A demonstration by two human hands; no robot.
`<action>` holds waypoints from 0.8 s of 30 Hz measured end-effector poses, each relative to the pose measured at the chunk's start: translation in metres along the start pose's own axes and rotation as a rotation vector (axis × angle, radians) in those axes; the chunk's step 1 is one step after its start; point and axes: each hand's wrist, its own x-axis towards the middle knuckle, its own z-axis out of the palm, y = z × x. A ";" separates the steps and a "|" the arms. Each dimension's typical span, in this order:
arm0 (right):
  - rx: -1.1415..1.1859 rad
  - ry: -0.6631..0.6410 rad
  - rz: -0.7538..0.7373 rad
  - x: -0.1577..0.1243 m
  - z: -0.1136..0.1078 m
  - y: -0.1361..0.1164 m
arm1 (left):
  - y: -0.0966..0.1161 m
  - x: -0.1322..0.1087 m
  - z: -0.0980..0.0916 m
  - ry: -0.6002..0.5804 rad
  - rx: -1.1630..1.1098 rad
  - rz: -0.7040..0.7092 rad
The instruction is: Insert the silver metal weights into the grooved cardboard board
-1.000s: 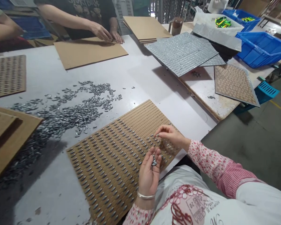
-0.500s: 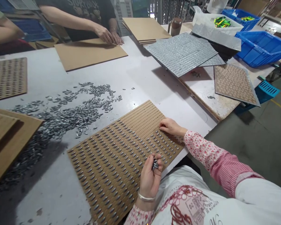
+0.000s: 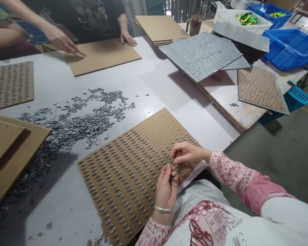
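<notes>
A brown grooved board (image 3: 166,128) lies on the table in front of me. Rows of small grey spindle-shaped metal pieces (image 3: 114,169) sit in its grooves, while the grooves at its far corner hold none. Over the near right part of the board, my left hand (image 3: 166,189) is curled palm up around several of these metal pieces, partly hidden by its fingers. Just beyond it hovers my right hand (image 3: 186,153), thumb and forefinger apart, with nothing visible between them.
A heap of loose metal pieces (image 3: 77,126) spreads to the left. Stacked boards (image 3: 20,136) stand at the left edge. Across the table, a co-worker's hands (image 3: 128,37) are at a plain board (image 3: 105,56). Silver grooved sheets (image 3: 200,54) and blue crates (image 3: 292,48) are on the right.
My right hand has drawn back from the bare grooves toward my left hand, and its fingers have parted. My left fingers have closed further over the metal pieces. A co-worker's hand has moved left.
</notes>
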 end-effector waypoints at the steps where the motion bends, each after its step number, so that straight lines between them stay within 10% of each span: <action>1: 0.010 -0.025 -0.022 -0.002 0.005 -0.005 | -0.001 0.001 0.000 0.001 -0.001 -0.004; 7: -0.144 0.070 -0.064 0.000 0.014 -0.005 | 0.000 0.000 0.004 -0.020 0.026 -0.011; 13: -0.430 0.499 0.287 0.008 -0.026 0.035 | 0.004 -0.005 0.006 0.008 0.089 -0.022; 24: -0.726 0.500 0.412 0.008 -0.035 0.064 | 0.000 -0.002 0.001 -0.046 0.047 -0.032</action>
